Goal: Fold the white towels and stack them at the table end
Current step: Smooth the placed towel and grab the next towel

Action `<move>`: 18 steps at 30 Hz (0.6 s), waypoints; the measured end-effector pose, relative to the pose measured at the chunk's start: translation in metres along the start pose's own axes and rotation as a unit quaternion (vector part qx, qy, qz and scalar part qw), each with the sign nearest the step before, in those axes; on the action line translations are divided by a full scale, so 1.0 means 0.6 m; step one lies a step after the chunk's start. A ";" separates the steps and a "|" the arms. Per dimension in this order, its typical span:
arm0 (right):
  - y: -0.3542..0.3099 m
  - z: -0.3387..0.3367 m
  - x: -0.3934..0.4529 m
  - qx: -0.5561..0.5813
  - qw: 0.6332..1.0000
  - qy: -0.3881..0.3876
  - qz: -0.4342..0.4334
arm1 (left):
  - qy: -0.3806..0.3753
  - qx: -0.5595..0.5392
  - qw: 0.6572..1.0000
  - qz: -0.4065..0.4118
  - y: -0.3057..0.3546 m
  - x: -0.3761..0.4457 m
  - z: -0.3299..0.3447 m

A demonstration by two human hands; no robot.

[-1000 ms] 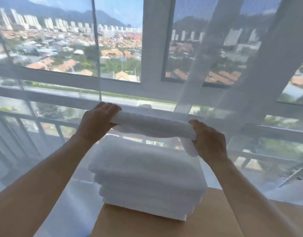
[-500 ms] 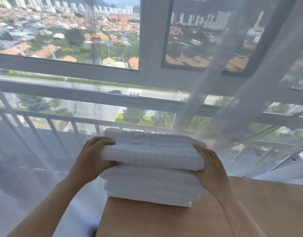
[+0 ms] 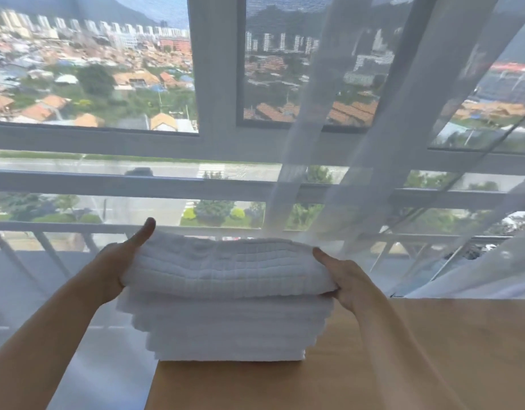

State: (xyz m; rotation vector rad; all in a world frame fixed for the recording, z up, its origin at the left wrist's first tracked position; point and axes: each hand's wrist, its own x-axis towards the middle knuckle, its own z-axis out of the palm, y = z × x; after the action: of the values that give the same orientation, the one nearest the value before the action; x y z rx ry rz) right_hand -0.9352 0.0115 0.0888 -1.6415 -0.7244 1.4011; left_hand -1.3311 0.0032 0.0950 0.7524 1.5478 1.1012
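top towel point(image 3: 225, 270): white, ribbed, on stack point(image 3: 225, 329)
left hand point(image 3: 115, 269), right hand point(image 3: 348, 281): grip its ends (thumbs on top)
table point(image 3: 418, 350): stack overhangs left edge

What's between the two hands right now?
Head view: the top folded towel fills it, left hand at one end, right hand at the other, atop the stack.

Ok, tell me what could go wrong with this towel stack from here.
1. The stack sits at the left corner of the table, and its upper layers bulge past the edge, so a nudge might tip it off.
2. The left hand and right hand hold the top towel by its ends; pulling away unevenly could drag it askew.
3. The sheer curtain hangs just behind and may snag.
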 end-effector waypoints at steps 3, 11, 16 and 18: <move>-0.010 0.006 0.003 -0.028 1.000 -0.012 0.004 | -0.060 0.042 0.997 -0.024 0.013 0.002 0.011; -0.009 -0.018 0.004 0.014 0.983 -0.040 -0.177 | 0.063 0.098 0.977 0.176 0.005 -0.007 0.013; 0.044 0.002 0.022 -0.118 0.982 0.035 -0.142 | 0.127 0.227 0.960 0.104 -0.048 0.003 0.016; 0.044 0.013 0.027 -0.163 0.977 0.059 -0.127 | 0.124 0.244 0.957 0.094 -0.054 0.007 0.014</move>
State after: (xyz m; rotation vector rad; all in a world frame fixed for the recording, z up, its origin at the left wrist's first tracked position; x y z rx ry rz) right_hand -0.9417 0.0142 0.0579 -1.7899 -1.0961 1.0330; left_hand -1.3215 -0.0031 0.0632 1.1459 2.0336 0.9845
